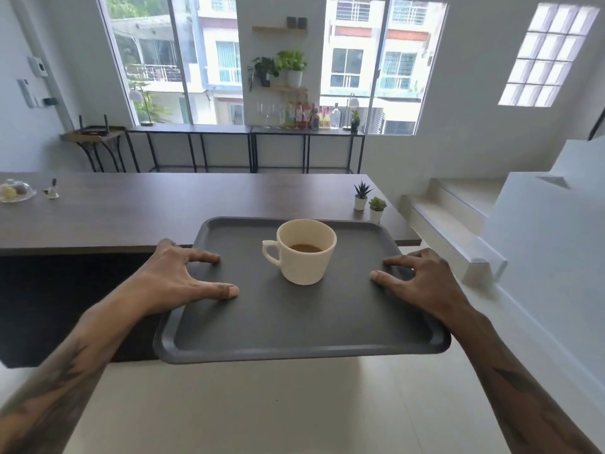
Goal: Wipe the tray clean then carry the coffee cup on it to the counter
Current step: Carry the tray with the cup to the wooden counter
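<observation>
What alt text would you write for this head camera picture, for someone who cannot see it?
A person's left hand and right hand hold a dark grey tray by its sides, carrying a cream coffee cup with a little coffee, handle pointing left. Just ahead is a dark wooden counter with two small potted succulents, windows beyond.

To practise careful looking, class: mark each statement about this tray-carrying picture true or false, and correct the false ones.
1. Both hands grip the tray, the left hand and right hand on opposite sides. True.
2. The coffee cup lies tipped over. False: it stands upright.
3. The cup's handle points toward the left hand. True.
4. The cup is empty. False: brown coffee shows inside.
5. Two small potted plants stand on the counter. True.
</observation>
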`<action>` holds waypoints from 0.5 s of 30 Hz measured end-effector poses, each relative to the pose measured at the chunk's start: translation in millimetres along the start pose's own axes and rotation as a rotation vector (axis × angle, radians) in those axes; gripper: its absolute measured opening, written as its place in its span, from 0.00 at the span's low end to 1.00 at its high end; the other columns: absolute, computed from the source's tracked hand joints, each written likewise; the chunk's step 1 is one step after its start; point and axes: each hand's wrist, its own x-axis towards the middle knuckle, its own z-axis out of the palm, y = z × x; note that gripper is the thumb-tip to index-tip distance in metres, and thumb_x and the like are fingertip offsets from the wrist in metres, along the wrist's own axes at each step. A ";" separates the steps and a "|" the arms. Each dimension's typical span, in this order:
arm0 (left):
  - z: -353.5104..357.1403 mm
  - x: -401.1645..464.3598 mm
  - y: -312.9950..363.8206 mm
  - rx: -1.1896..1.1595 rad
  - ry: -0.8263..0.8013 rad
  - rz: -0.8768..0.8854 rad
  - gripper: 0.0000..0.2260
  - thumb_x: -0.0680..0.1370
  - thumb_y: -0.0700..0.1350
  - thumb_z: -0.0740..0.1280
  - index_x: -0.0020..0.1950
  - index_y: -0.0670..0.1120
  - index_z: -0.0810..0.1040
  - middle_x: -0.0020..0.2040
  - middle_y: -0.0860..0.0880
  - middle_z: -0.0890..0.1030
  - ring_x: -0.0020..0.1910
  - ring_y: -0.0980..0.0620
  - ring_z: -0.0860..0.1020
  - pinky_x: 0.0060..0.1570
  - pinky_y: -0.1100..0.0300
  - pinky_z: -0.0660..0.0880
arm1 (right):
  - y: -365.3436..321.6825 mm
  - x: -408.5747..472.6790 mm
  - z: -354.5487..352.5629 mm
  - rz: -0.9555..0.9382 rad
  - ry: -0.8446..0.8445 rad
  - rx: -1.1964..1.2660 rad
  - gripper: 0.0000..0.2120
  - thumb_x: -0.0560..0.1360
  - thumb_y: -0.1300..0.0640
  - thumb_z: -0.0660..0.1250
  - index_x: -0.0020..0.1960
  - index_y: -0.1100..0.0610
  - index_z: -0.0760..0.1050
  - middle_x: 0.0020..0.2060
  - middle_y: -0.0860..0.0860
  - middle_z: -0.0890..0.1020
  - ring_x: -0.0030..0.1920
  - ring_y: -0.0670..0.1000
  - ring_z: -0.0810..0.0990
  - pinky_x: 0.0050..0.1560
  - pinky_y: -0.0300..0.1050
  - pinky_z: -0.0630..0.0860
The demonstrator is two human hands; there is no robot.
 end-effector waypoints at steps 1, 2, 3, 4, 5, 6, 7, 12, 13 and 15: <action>8.8 23.8 1.6 -0.008 0.008 -0.008 0.49 0.44 0.78 0.71 0.63 0.60 0.77 0.54 0.51 0.66 0.54 0.49 0.69 0.62 0.49 0.71 | 9.2 25.9 6.3 -0.009 0.004 0.005 0.25 0.67 0.37 0.73 0.59 0.48 0.82 0.58 0.54 0.76 0.58 0.53 0.75 0.55 0.38 0.66; 17.1 47.1 3.1 -0.020 0.017 -0.020 0.49 0.45 0.77 0.72 0.63 0.60 0.77 0.53 0.52 0.66 0.53 0.50 0.69 0.61 0.49 0.72 | 17.5 51.0 12.2 -0.020 0.002 0.010 0.25 0.67 0.37 0.73 0.60 0.48 0.81 0.58 0.54 0.76 0.57 0.52 0.75 0.55 0.38 0.66; 25.3 68.9 4.3 -0.029 0.024 -0.035 0.49 0.45 0.77 0.72 0.64 0.60 0.77 0.52 0.53 0.66 0.52 0.50 0.69 0.60 0.49 0.72 | 25.4 75.2 18.0 -0.033 -0.007 0.012 0.25 0.68 0.37 0.73 0.60 0.48 0.81 0.59 0.54 0.76 0.56 0.50 0.74 0.55 0.37 0.66; 33.8 90.0 5.7 -0.038 0.029 -0.048 0.49 0.45 0.77 0.72 0.64 0.59 0.77 0.52 0.53 0.65 0.52 0.50 0.69 0.61 0.49 0.72 | 33.5 99.5 24.4 -0.044 -0.023 0.010 0.26 0.68 0.38 0.73 0.61 0.49 0.81 0.59 0.54 0.75 0.54 0.48 0.71 0.54 0.37 0.66; 42.6 110.7 6.8 -0.048 0.033 -0.063 0.50 0.45 0.77 0.72 0.65 0.59 0.77 0.52 0.53 0.65 0.52 0.50 0.69 0.61 0.48 0.72 | 41.6 123.6 31.3 -0.050 -0.045 0.007 0.26 0.69 0.38 0.72 0.62 0.49 0.80 0.59 0.54 0.74 0.53 0.47 0.68 0.54 0.37 0.66; 50.8 130.5 7.4 -0.058 0.038 -0.078 0.51 0.44 0.78 0.72 0.65 0.59 0.77 0.53 0.52 0.66 0.53 0.50 0.69 0.62 0.48 0.72 | 49.5 147.1 38.7 -0.054 -0.067 0.003 0.26 0.69 0.38 0.72 0.63 0.50 0.79 0.59 0.54 0.74 0.52 0.46 0.67 0.53 0.37 0.66; 58.7 150.0 7.8 -0.067 0.045 -0.093 0.52 0.43 0.78 0.71 0.65 0.59 0.76 0.54 0.51 0.66 0.54 0.50 0.70 0.62 0.49 0.72 | 57.5 169.9 47.4 -0.057 -0.084 -0.003 0.27 0.69 0.38 0.72 0.63 0.50 0.79 0.58 0.54 0.73 0.52 0.47 0.67 0.53 0.37 0.67; 94.3 247.1 0.7 -0.068 0.064 -0.126 0.49 0.48 0.76 0.73 0.66 0.58 0.76 0.57 0.50 0.65 0.55 0.50 0.70 0.62 0.50 0.73 | 94.0 264.7 96.9 -0.058 -0.135 0.003 0.28 0.69 0.38 0.72 0.63 0.51 0.79 0.58 0.54 0.73 0.53 0.48 0.71 0.53 0.38 0.69; 100.9 267.8 -3.0 -0.064 0.067 -0.130 0.46 0.51 0.73 0.75 0.67 0.58 0.76 0.57 0.49 0.64 0.55 0.51 0.70 0.62 0.51 0.72 | 100.4 281.6 108.2 -0.056 -0.137 0.003 0.27 0.69 0.38 0.72 0.63 0.51 0.79 0.58 0.54 0.73 0.54 0.49 0.72 0.54 0.37 0.69; 113.6 310.9 -13.0 -0.054 0.077 -0.134 0.41 0.56 0.67 0.78 0.67 0.57 0.76 0.58 0.49 0.64 0.55 0.51 0.69 0.62 0.52 0.72 | 113.1 314.4 133.2 -0.042 -0.137 -0.005 0.28 0.68 0.37 0.72 0.63 0.52 0.79 0.58 0.54 0.73 0.57 0.51 0.74 0.56 0.37 0.69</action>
